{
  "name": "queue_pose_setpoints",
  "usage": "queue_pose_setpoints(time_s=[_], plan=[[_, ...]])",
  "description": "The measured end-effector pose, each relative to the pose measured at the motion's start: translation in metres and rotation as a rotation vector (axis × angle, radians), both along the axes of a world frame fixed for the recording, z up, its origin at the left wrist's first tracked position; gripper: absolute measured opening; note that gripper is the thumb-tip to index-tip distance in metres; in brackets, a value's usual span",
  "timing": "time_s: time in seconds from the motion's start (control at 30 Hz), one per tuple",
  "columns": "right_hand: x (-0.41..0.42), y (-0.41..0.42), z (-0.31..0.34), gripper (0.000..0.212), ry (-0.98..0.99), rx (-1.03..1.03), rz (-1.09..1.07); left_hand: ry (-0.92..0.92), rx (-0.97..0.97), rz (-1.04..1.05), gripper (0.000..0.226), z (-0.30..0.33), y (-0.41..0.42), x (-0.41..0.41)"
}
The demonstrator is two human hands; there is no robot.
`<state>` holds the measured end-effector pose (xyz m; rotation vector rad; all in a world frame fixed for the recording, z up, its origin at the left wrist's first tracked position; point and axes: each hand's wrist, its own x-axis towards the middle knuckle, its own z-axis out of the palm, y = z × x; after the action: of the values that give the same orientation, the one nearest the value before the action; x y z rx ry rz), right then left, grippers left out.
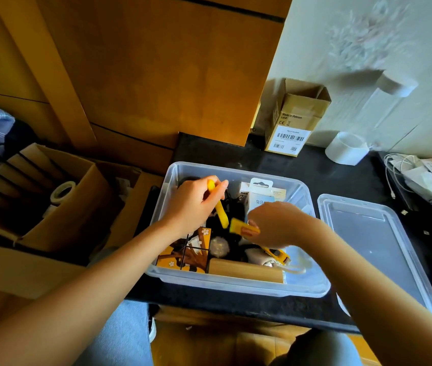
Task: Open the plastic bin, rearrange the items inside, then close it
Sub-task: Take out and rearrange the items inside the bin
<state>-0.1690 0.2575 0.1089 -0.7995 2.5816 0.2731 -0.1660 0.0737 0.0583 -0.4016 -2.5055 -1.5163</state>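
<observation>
The clear plastic bin [238, 283] stands open on the black counter, full of small items. Its clear lid [373, 249] lies flat to the right of it. My left hand [191, 204] is over the bin's left half and grips a slim yellow stick [220, 210] that points down into the bin. My right hand [278, 224] is over the middle and pinches a yellow and orange tube [244, 228]. Inside lie an orange picture cube [185, 253], a wooden box [246, 270], a yellow utility knife [278, 253] and white retail packs [262, 194].
A small cardboard box [294, 120] and a roll of clear tape [347, 147] stand at the back of the black counter [236, 151]. White cables and papers [421, 175] lie at the right. A large carton with a tape roll [63, 192] sits at the left.
</observation>
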Motion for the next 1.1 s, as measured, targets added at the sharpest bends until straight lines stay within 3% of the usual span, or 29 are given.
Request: queue_pose_setpoints(time_s=[0.13, 0.27, 0.37, 0.5, 0.6, 0.7, 0.73, 0.8, 0.93, 1.1], plan=[[0.007, 0.029, 0.004, 0.022, -0.101, -0.212, -0.218, -0.195, -0.167, -0.257, 0.026, 0.003, 0.004, 0.000], [0.011, 0.036, -0.009, 0.025, -0.183, -0.336, -0.289, -0.307, -0.320, -0.397, 0.026, 0.002, 0.020, 0.002], [0.016, 0.035, -0.018, 0.022, -0.292, -0.529, -0.363, -0.363, -0.269, -0.393, 0.026, 0.004, 0.025, 0.001], [0.019, 0.032, -0.034, 0.021, -0.181, -0.574, -0.329, -0.338, -0.198, -0.416, 0.025, 0.006, 0.025, 0.000], [0.017, 0.034, -0.039, 0.013, -0.129, -0.630, -0.334, -0.393, -0.171, -0.382, 0.039, 0.008, 0.024, -0.002], [0.017, 0.039, -0.039, 0.019, -0.076, -0.631, -0.352, -0.557, 0.012, -0.293, 0.059, 0.009, 0.027, -0.006], [0.018, 0.042, -0.039, 0.022, -0.064, -0.652, -0.370, -0.582, -0.015, -0.269, 0.060, 0.008, 0.028, -0.008], [0.021, 0.046, -0.040, 0.024, -0.039, -0.722, -0.407, -0.577, -0.264, -0.291, 0.055, 0.006, 0.031, -0.011], [0.027, 0.051, -0.043, 0.025, 0.051, -0.824, -0.432, -0.533, -0.911, -0.525, 0.026, 0.004, 0.038, -0.016], [0.024, 0.053, -0.044, 0.017, 0.004, -0.860, -0.451, -0.505, -1.316, -0.606, 0.038, 0.001, 0.056, -0.014]])
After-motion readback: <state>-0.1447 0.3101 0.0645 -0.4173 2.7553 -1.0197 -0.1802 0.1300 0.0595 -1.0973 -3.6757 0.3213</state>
